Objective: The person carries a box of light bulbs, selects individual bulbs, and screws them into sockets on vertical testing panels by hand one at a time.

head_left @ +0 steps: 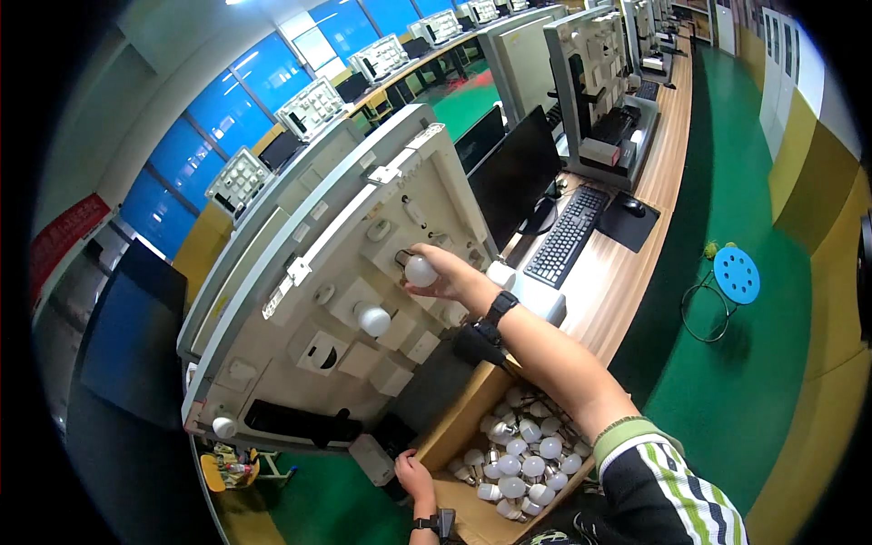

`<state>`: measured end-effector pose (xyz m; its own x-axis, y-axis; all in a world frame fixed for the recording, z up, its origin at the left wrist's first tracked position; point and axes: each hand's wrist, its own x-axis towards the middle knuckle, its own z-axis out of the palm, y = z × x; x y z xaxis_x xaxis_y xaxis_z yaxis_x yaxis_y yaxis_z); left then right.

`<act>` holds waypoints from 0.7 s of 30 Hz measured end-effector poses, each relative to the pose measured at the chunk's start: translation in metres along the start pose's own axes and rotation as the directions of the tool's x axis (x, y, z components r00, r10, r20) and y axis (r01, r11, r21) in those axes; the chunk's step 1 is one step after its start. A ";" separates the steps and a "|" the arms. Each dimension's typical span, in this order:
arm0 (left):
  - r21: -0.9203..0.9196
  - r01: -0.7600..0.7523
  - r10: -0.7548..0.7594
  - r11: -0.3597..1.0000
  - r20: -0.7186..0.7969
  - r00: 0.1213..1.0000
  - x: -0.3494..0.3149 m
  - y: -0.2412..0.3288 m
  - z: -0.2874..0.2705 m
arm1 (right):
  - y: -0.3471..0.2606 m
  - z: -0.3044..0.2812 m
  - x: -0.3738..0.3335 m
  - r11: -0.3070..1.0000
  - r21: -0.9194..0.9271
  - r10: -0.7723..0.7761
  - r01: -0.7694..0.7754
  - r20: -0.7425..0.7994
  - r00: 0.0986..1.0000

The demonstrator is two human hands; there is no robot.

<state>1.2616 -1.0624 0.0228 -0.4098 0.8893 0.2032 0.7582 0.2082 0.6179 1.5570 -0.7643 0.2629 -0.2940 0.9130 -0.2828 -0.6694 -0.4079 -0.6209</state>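
My right hand (pixel 443 274) is closed around a white light bulb (pixel 421 271), held against the upright beige panel (pixel 277 359). Its fingers partly hide the fitting behind the bulb. Another white bulb (pixel 372 319) sticks out of the panel, lower and to the left. Below my right forearm is an open cardboard box (pixel 463 402) with several loose white bulbs (pixel 516 446) piled in it. My left hand (pixel 415 476) is closed on the box's left edge, its fingers partly out of sight.
Right of the panel, a black monitor (pixel 516 177), a keyboard (pixel 568 236) and a mouse (pixel 633 207) on a pad stand on the wooden desk (pixel 607 295). A blue round stool (pixel 736 275) stands on the green floor. More panels line the desks behind.
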 end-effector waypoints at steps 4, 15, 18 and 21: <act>-0.018 -0.007 0.007 1.000 0.006 1.000 0.001 0.004 0.001 | -0.002 -0.012 0.001 0.900 -0.386 -0.198 0.201 0.047 0.979; 0.041 -0.019 0.021 0.999 -0.031 0.999 0.000 0.007 0.000 | -0.005 0.004 -0.004 0.992 -0.113 -0.060 0.057 -0.028 0.998; 0.023 -0.047 0.048 0.999 -0.036 0.998 0.004 0.008 0.002 | -0.001 -0.010 0.002 0.994 0.098 0.041 -0.045 0.049 0.998; 0.035 -0.032 0.034 0.999 -0.055 0.998 -0.002 -0.009 -0.005 | 0.012 0.018 -0.016 -0.089 -0.966 -0.599 0.242 0.246 0.762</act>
<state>1.2530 -1.0684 0.0205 -0.4108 0.8722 0.2655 0.7883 0.1936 0.5840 1.5415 -0.7832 0.2732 0.0091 0.9419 0.3357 0.6476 0.2502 -0.7197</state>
